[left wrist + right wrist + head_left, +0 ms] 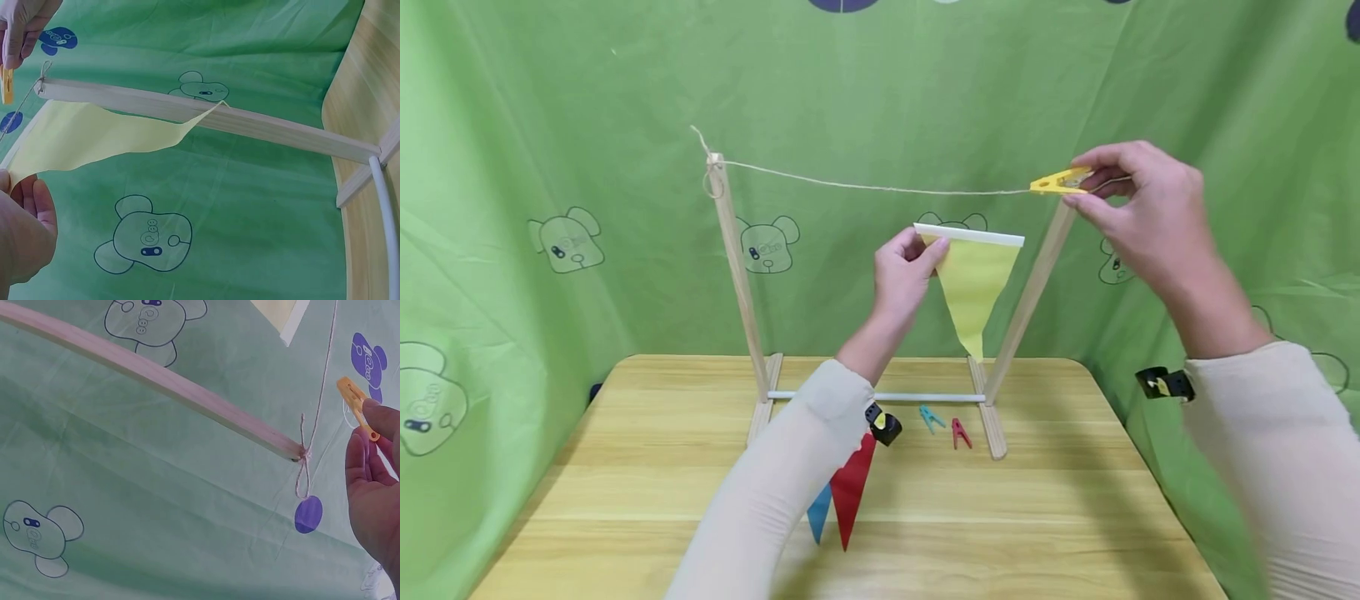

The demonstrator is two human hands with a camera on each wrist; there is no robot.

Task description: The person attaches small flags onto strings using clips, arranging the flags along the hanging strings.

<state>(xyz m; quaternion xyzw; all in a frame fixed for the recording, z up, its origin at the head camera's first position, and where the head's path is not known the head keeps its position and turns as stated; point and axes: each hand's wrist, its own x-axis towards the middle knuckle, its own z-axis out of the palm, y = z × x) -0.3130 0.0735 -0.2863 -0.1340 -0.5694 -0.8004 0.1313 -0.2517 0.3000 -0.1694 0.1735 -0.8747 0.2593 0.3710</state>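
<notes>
Head view shows the left hand (904, 271) pinching the upper left corner of a yellow pennant (973, 279) and holding it up in the air below the string (880, 187), between the two slanted wooden posts of the rack (737, 275). The right hand (1138, 208) pinches a yellow clothespin (1060, 180) between thumb and fingers, right at the string near the top of the right post; whether its jaws have already closed on the string cannot be told from any of the views. The pennant's white top band is level but sits clearly under the string and does not touch it, so judging from this nothing hangs on the line yet: the string is bare from knot to knot. On the wooden table (625, 500) a red pennant (852, 496) and a blue pennant (820, 512) lie partly hidden under the left sleeve, and a teal clothespin (931, 417) and a red clothespin (959, 433) lie near the rack's right foot. By that reading the work is at its first flag, with raising it to the line, clipping it, and the two other flags left.
</notes>
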